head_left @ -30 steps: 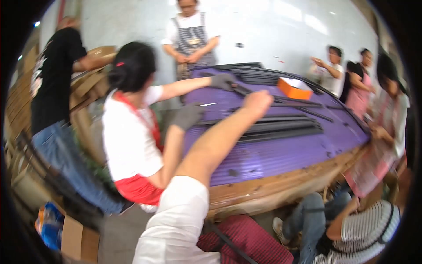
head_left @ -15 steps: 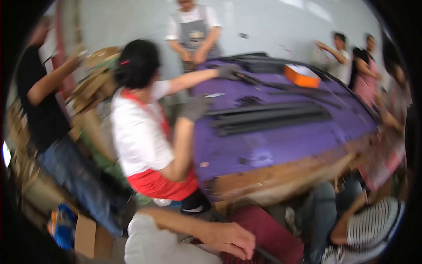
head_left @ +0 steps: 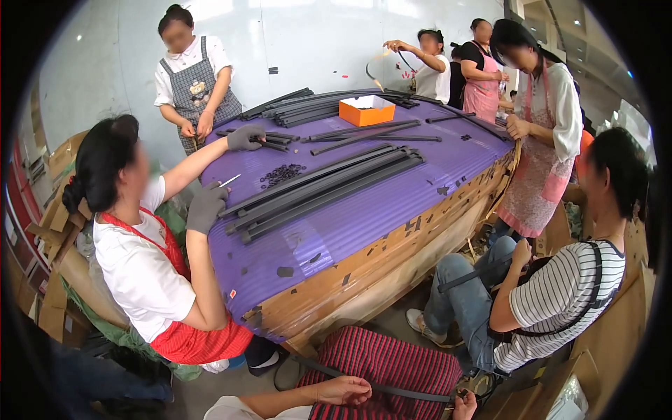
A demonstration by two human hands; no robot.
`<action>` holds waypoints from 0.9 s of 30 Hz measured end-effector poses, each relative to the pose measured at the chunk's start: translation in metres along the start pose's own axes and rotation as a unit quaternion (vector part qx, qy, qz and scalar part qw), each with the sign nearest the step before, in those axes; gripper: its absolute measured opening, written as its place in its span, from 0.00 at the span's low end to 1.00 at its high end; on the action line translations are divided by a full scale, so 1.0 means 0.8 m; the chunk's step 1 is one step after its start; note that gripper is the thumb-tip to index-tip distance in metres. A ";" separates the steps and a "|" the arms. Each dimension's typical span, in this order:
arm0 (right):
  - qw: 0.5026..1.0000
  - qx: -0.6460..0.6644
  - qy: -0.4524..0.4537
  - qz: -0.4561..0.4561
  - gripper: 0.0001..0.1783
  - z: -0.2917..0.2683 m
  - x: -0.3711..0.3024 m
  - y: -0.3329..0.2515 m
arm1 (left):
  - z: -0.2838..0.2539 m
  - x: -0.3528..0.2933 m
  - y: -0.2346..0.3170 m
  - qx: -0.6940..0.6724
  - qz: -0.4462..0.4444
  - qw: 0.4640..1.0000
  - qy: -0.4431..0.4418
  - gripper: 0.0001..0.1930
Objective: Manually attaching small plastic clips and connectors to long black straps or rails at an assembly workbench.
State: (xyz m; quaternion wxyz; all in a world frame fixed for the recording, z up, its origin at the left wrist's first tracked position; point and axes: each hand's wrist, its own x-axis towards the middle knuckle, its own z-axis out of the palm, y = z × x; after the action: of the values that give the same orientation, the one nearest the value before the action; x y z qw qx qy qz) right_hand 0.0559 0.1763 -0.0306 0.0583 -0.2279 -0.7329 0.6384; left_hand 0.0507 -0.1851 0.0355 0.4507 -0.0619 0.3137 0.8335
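Observation:
A long, flat black strip (head_left: 413, 393) runs slantwise across my lap, over a red-and-black striped cloth (head_left: 392, 353). My left hand (head_left: 346, 390) is closed, its curled fingers around the strip near its middle. At the strip's right end, my right hand (head_left: 464, 404) pinches it; this hand is partly cut off by the lower edge, and a small dark piece shows at its fingertips. Beyond my lap stands a table with a purple cover (head_left: 343, 234). On it lie a bundle of long black strips (head_left: 329, 192) and a heap of small black pieces (head_left: 282, 175).
An orange box (head_left: 367, 110) and more black strips (head_left: 301, 108) are on the table's far part. A gloved person in a red apron (head_left: 203, 343) works at the left. Another in a striped shirt (head_left: 560, 297) sits at the right. Cardboard (head_left: 63, 280) is piled at the left.
The view has swung right and steadied from blur. My left hand has shifted slightly left in the picture, and my right hand has come into view at the strip's end.

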 end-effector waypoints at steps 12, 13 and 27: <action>0.999 -0.014 -0.030 0.002 0.12 0.007 -0.004 -0.016 | -0.018 0.015 -0.021 -0.051 -0.016 0.998 0.011 0.05; 0.999 -0.016 -0.030 0.003 0.12 0.010 -0.007 -0.027 | -0.017 0.015 -0.020 -0.057 -0.014 0.998 0.018 0.05; 0.996 -0.083 -0.009 -0.007 0.11 0.017 -0.001 -0.012 | -0.033 0.019 -0.027 -0.088 0.000 0.996 -0.014 0.06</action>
State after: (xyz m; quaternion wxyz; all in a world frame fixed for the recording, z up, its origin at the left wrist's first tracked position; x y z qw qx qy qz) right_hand 0.0491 0.1628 -0.0237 0.0366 -0.2210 -0.7854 0.5770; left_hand 0.0540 -0.1812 -0.0012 0.4478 -0.0899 0.2332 0.8585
